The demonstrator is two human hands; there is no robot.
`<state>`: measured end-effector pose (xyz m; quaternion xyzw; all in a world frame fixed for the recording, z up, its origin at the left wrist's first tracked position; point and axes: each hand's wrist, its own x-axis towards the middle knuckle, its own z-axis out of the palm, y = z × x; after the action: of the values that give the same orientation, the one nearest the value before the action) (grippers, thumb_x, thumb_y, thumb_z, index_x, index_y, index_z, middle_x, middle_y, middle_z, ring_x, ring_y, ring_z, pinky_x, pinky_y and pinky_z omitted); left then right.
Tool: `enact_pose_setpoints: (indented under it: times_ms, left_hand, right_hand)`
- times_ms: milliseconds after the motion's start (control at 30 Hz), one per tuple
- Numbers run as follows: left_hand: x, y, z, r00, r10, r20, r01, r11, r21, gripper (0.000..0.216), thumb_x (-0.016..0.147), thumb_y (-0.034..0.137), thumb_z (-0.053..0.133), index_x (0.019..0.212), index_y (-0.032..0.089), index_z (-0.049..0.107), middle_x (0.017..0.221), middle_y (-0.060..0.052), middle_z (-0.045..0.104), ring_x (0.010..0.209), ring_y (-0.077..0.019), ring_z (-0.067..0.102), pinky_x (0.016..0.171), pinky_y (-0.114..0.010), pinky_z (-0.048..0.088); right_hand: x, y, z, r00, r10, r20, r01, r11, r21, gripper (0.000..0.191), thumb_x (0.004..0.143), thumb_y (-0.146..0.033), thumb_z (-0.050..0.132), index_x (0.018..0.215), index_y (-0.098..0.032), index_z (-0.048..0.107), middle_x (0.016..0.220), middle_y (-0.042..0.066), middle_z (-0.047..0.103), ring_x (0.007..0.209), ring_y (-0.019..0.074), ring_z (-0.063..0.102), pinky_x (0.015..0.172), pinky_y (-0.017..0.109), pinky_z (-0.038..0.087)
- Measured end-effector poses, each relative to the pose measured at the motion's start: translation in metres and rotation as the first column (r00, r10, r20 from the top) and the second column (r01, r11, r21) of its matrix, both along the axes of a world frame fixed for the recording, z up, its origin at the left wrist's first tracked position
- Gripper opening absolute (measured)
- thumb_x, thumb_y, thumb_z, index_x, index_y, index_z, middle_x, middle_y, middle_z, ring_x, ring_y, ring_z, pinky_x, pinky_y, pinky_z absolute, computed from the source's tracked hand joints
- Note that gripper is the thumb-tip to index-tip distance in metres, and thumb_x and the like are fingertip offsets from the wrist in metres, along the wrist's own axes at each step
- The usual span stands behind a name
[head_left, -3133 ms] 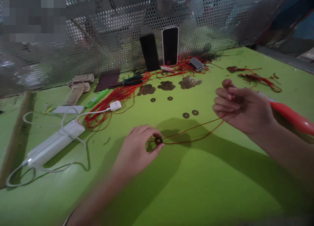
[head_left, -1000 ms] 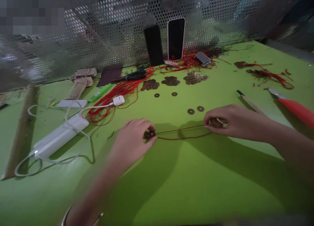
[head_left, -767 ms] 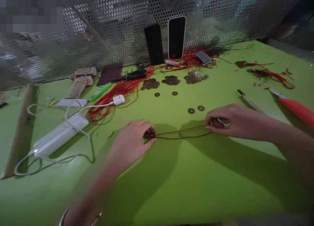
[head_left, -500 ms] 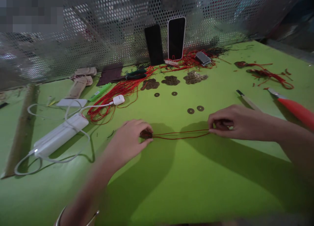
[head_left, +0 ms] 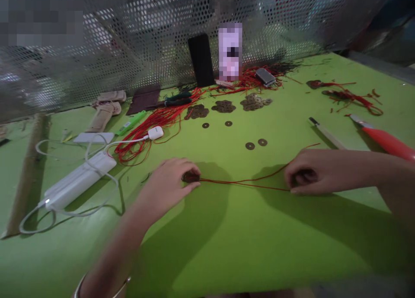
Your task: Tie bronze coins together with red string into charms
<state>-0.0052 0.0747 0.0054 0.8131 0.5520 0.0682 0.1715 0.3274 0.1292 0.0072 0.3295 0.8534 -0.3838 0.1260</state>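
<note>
My left hand [head_left: 171, 181] is closed in a pinch on a small dark bundle [head_left: 191, 177] that looks like stacked holed coins; the fingers cover much of it. From this bundle two strands of red cord [head_left: 241, 182] run right, low over the green table. My right hand [head_left: 304, 177] is closed around the far part of the cord, its fingertips curled together. One strand passes over the hand and its loose end [head_left: 313, 146] sticks out behind. Beyond the cord lie two holed coins [head_left: 250, 146] side by side, nearest my right hand.
Behind are two single coins [head_left: 228, 123] and several coin piles [head_left: 223, 106]. Red cords [head_left: 145, 134], pliers [head_left: 178, 99] and a white power strip [head_left: 81, 177] lie left. At right are a pale-handled blade [head_left: 326, 133] and a red-handled tool [head_left: 385, 140]. Phones [head_left: 201, 60] lean on perforated metal.
My right hand has shifted slightly right and nearer me. The two strands now spread apart toward it, and one loose end shows behind the hand. My left hand keeps its hold.
</note>
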Motion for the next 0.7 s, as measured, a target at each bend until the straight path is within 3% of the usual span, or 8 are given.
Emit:
enact_pose_setpoints:
  times_ms: [367, 500, 700]
  left_hand:
    - [-0.003, 0.001, -0.001, 1.0, -0.029, -0.005, 0.029, 1.0, -0.003, 0.012, 0.079, 0.03, 0.063, 0.087, 0.022, 0.063, 0.089, -0.002, 0.066, 0.086, -0.0192, 0.058, 0.079, -0.035, 0.043]
    - [-0.004, 0.001, 0.001, 1.0, -0.027, -0.008, 0.027, 1.0, -0.007, 0.016, 0.079, 0.031, 0.063, 0.092, 0.022, 0.064, 0.094, -0.002, 0.067, 0.089, -0.0197, 0.059, 0.082, -0.036, 0.044]
    - [-0.015, 0.0, 0.004, 1.0, 0.013, -0.016, -0.014, 1.0, -0.005, 0.024, 0.08, 0.036, 0.061, 0.1, 0.023, 0.064, 0.104, -0.005, 0.065, 0.098, -0.0219, 0.058, 0.09, -0.041, 0.043]
  right_hand:
    - [0.015, 0.0, 0.006, 0.996, -0.064, 0.054, 0.068, 0.995, -0.068, 0.012, 0.08, -0.028, 0.06, 0.072, -0.021, 0.067, 0.064, 0.003, 0.065, 0.057, 0.0147, 0.061, 0.054, 0.025, 0.044]
    - [0.027, 0.004, 0.004, 0.984, -0.154, 0.092, 0.164, 0.981, -0.106, 0.031, 0.087, -0.041, 0.051, 0.066, -0.02, 0.058, 0.053, 0.002, 0.061, 0.049, 0.0127, 0.056, 0.05, 0.025, 0.04]
    - [0.038, 0.016, -0.003, 0.955, -0.258, 0.143, 0.265, 0.964, -0.03, 0.043, 0.089, -0.051, 0.04, 0.064, -0.018, 0.052, 0.051, 0.002, 0.056, 0.05, 0.0128, 0.051, 0.052, 0.026, 0.037]
